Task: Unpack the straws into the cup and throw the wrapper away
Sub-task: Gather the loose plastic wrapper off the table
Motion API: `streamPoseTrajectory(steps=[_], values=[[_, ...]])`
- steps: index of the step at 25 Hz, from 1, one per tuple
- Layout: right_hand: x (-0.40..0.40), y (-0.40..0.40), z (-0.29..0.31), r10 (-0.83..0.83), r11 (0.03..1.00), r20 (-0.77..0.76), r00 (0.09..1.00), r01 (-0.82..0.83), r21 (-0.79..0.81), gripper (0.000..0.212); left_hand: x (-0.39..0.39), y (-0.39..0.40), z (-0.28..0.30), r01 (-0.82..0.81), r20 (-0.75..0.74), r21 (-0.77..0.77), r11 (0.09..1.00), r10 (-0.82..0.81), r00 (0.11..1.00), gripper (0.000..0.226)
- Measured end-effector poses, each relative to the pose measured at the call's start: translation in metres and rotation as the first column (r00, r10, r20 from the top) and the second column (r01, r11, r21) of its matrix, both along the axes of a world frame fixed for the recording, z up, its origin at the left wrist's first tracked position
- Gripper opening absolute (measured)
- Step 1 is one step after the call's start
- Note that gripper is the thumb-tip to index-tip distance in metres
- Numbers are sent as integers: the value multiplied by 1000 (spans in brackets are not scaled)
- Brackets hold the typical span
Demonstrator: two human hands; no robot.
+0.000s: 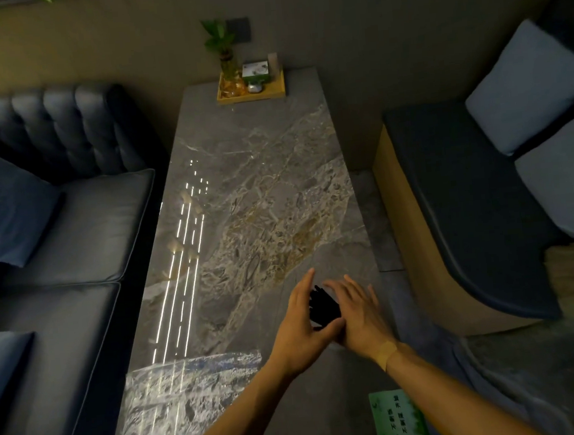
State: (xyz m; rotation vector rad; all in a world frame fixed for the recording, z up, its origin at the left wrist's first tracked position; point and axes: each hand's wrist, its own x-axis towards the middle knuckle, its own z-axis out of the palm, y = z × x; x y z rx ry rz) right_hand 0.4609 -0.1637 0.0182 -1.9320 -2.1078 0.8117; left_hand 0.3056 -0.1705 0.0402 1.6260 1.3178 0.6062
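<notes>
A bundle of black straws stands between my two hands over the near right part of the marble table. My left hand cups the bundle from the left, its thumb pressed against the lower end. My right hand presses on it from the right with its fingers spread upward. The lower ends of the straws are hidden between my palms. I cannot make out any cup or wrapper in the dim light.
A yellow tray with a plant vase and small boxes sits at the table's far end. A dark sofa runs along the left, a cushioned bench along the right. A green printed card lies at the near right edge.
</notes>
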Motion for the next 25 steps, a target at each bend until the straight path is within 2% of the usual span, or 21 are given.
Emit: streamPoseTrajectory(steps=[4, 13, 17, 19, 21, 23, 25], values=[[10, -9, 4, -19, 1000, -23, 1000, 18, -18, 101, -7, -3, -11, -78, 91, -140, 987, 92, 992, 105], [29, -40, 12, -42, 999, -38, 998, 42, -11, 109, -27, -38, -32, -129, -33, -203, 971, 125, 992, 113], [46, -67, 5, -99, 993, -28, 995, 101, 56, 98, -39, -67, -39, -158, -178, -176, 972, 126, 976, 94], [57, -80, -1, -128, 989, 48, 991, 123, 81, 86, -50, -82, -40, -156, -287, -168, 973, 103, 952, 82], [67, -90, -7, -84, 995, 157, 984, 73, 74, 68, -67, -96, -39, -119, -383, -141, 983, 56, 922, 73], [72, -96, -11, 40, 998, 271, 962, -26, -55, 56, -84, -108, -37, -79, -471, -114, 990, 16, 882, 66], [67, -102, -14, 178, 967, 310, 934, -108, -229, 53, -101, -120, -35, -63, -560, -109, 992, -9, 829, 65]])
